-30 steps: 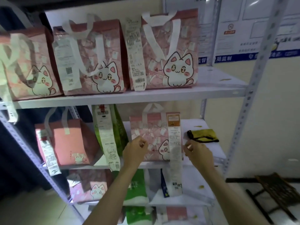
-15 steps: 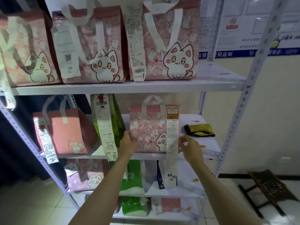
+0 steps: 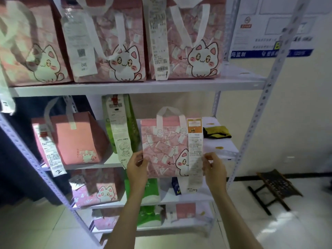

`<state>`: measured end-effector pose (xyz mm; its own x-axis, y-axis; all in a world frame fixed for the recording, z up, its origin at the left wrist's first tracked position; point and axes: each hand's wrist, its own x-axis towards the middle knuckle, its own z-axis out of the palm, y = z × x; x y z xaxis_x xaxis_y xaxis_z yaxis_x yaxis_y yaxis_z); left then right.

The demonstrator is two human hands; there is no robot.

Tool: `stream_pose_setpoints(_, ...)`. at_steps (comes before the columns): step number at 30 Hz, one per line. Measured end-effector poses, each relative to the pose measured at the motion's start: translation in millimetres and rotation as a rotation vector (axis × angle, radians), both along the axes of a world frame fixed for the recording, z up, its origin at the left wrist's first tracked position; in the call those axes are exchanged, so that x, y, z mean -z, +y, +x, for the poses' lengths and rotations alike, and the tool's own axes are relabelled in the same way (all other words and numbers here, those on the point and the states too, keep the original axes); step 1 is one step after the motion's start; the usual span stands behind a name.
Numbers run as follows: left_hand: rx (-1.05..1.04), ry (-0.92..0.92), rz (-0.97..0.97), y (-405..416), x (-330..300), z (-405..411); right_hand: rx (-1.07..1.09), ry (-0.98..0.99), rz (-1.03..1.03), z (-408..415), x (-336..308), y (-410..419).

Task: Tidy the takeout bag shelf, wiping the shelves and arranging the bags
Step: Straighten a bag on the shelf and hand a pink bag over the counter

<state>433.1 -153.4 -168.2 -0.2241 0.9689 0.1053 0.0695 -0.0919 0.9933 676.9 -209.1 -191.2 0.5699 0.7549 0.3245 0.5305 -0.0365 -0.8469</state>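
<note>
A small pink cat bag (image 3: 165, 148) with a long receipt (image 3: 195, 153) stands on the second shelf (image 3: 222, 153) of a grey metal rack. My left hand (image 3: 137, 167) grips its lower left edge and my right hand (image 3: 213, 168) grips its lower right edge beside the receipt. A yellow and black cloth (image 3: 217, 132) lies folded on the same shelf, right of the bag. A green bag (image 3: 122, 123) and a plain pink bag (image 3: 75, 137) stand to the left. Three large pink cat bags (image 3: 186, 42) fill the top shelf.
Lower shelves hold more pink and green bags (image 3: 100, 191). The rack's right upright (image 3: 265, 94) runs close to my right hand. A dark folding stool (image 3: 276, 187) stands on the tiled floor at the right. Posters (image 3: 269, 29) hang on the wall behind.
Both hands have closed in on the small pink cat bag's lower corners and now hold it. The camera has moved nearer to the rack.
</note>
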Motion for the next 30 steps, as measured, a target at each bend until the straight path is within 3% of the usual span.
stream_pose_setpoints(6, 0.076, -0.006, -0.043, -59.8, 19.3, -11.9, 0.086, 0.185, 0.054, -29.4, 22.3, -90.7)
stream_pose_setpoints(16, 0.365, 0.017, -0.13, -146.1, 59.5, 42.7, 0.382, 0.136, -0.061, -16.8, 37.5, -250.3)
stream_pose_setpoints(30, 0.755, 0.031, 0.023, -215.0, 48.1, 268.1, 0.704, 0.167, 0.083, 160.7, 31.5, -372.8)
